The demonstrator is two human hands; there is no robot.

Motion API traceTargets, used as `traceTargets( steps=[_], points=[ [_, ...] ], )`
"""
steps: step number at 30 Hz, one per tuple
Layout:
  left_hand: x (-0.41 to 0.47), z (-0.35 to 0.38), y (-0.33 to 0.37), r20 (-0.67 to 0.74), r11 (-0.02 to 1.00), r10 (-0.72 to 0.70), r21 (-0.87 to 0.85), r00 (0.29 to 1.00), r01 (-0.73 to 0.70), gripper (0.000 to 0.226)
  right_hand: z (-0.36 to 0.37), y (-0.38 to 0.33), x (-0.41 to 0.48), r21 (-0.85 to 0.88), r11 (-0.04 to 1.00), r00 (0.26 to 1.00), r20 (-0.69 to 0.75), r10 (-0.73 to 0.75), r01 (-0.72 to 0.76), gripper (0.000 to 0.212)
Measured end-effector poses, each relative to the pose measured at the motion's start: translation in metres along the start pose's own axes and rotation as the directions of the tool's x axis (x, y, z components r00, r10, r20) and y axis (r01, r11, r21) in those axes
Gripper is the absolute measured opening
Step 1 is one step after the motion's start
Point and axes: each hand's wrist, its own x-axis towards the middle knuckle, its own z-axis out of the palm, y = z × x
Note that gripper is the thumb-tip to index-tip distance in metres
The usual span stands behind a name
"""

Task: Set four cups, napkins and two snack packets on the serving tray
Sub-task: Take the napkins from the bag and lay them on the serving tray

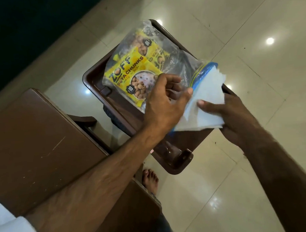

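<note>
A clear zip bag (pixel 179 61) lies over the brown serving tray (pixel 91 78). Inside it I see yellow soya chunks snack packets (pixel 128 72). My left hand (pixel 165 101) pinches the bag near its blue zip edge. My right hand (pixel 224 112) grips a stack of white napkins (pixel 206 102) at the bag's mouth, thumb pressed on top; its fingers also seem to reach under the tray's right rim. No cups are visible.
A brown table top (pixel 34 139) sits at the left, partly under my left forearm. The tray hangs out over a glossy tiled floor (pixel 233 31). My bare foot (pixel 150 181) stands below the tray.
</note>
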Motion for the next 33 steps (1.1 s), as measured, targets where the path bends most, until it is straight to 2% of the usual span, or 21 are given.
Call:
traceTargets(
  steps=[3,5,6,8,10,12,14,16,17,18,19,20,21,22,23,24,25,26,27,30,33],
  points=[
    [-0.007,-0.018,0.007,0.079,0.978,-0.09,-0.183,0.993,0.103,0.018,-0.025,-0.004,-0.032,0.045,0.999,0.999,0.047,-0.008,0.006,0.058],
    [-0.015,-0.035,0.014,0.187,0.944,-0.107,-0.291,0.976,0.159,0.017,-0.027,-0.008,-0.05,0.051,0.999,0.994,0.108,-0.007,0.001,0.055],
    [-0.021,-0.044,0.018,0.27,0.926,-0.118,-0.318,0.956,0.204,0.024,-0.022,-0.009,-0.057,0.044,0.999,0.992,0.126,-0.014,0.009,0.049],
    [-0.037,-0.067,0.024,0.474,0.884,-0.142,-0.335,0.869,0.327,0.041,0.001,-0.011,-0.067,0.035,0.999,0.988,0.15,-0.031,0.026,0.038],
    [-0.057,-0.089,0.028,0.622,0.849,-0.117,-0.343,0.774,0.403,0.045,0.032,-0.006,-0.077,0.03,0.998,0.991,0.128,-0.049,0.046,0.04],
    [-0.075,-0.111,0.025,0.629,0.875,-0.111,-0.306,0.77,0.376,0.052,0.067,0.004,-0.087,0.001,0.998,0.994,0.09,-0.066,0.066,0.051],
    [-0.089,-0.132,0.015,0.553,0.928,-0.152,-0.205,0.819,0.31,0.059,0.095,0.017,-0.096,-0.075,0.997,0.998,0.064,-0.007,0.012,0.068],
    [-0.102,-0.16,0.002,0.504,0.938,-0.177,-0.173,0.845,0.3,0.055,0.121,0.022,-0.102,-0.25,0.968,0.999,0.031,0.034,-0.025,0.086],
    [-0.109,-0.176,-0.004,0.493,0.935,-0.183,-0.18,0.851,0.305,0.052,0.132,0.021,-0.103,-0.404,0.914,0.999,0.01,-0.043,0.043,0.093],
    [-0.116,-0.193,-0.009,0.482,0.943,-0.179,-0.164,0.858,0.289,0.05,0.142,0.018,-0.104,-0.585,0.789,0.98,0.054,-0.19,0.185,0.101],
    [-0.122,-0.207,-0.012,0.474,0.966,-0.164,-0.101,0.865,0.238,0.048,0.15,0.012,-0.102,-0.729,0.572,0.918,0.209,-0.337,0.376,0.108],
    [-0.129,-0.223,-0.016,0.464,0.987,-0.145,0.003,0.874,0.162,0.045,0.161,0.008,-0.099,-0.767,0.312,0.812,0.435,-0.388,0.56,0.112],
    [-0.136,-0.237,-0.02,0.455,0.988,-0.13,0.13,0.881,0.079,0.042,0.178,0.004,-0.097,-0.732,0.081,0.717,0.629,-0.301,0.676,0.114],
    [-0.144,-0.25,-0.024,0.446,0.97,-0.127,0.244,0.886,0.016,0.039,0.198,0.001,-0.096,-0.663,-0.075,0.651,0.746,-0.137,0.745,0.112],
    [-0.153,-0.261,-0.028,0.433,0.949,-0.128,0.315,0.892,-0.017,0.038,0.219,0.001,-0.095,-0.588,-0.168,0.602,0.798,0.04,0.791,0.105],
    [-0.16,-0.269,-0.031,0.417,0.939,-0.134,0.342,0.899,-0.019,0.036,0.238,0.004,-0.095,-0.518,-0.223,0.558,0.808,0.187,0.826,0.09],
    [-0.17,-0.279,-0.036,0.389,0.936,-0.142,0.352,0.91,-0.005,0.032,0.261,0.009,-0.096,-0.441,-0.263,0.507,0.81,0.297,0.858,0.065],
    [-0.18,-0.289,-0.042,0.349,0.933,-0.151,0.359,0.925,0.017,0.028,0.281,0.014,-0.098,-0.379,-0.287,0.468,0.795,0.385,0.88,0.042],
    [-0.192,-0.301,-0.048,0.299,0.928,-0.163,0.371,0.94,0.043,0.023,0.299,0.02,-0.101,-0.356,-0.272,0.446,0.769,0.458,0.894,0.033],
    [-0.228,-0.332,-0.07,0.181,0.936,-0.242,0.301,0.953,0.18,0.01,0.338,0.035,-0.106,-0.453,-0.113,0.417,0.659,0.626,0.884,0.029],
    [-0.274,-0.355,-0.097,0.055,0.926,-0.367,0.119,0.929,0.359,0.015,0.369,0.062,-0.112,-0.626,0.102,0.403,0.609,0.684,0.774,0.022]
  ],
)
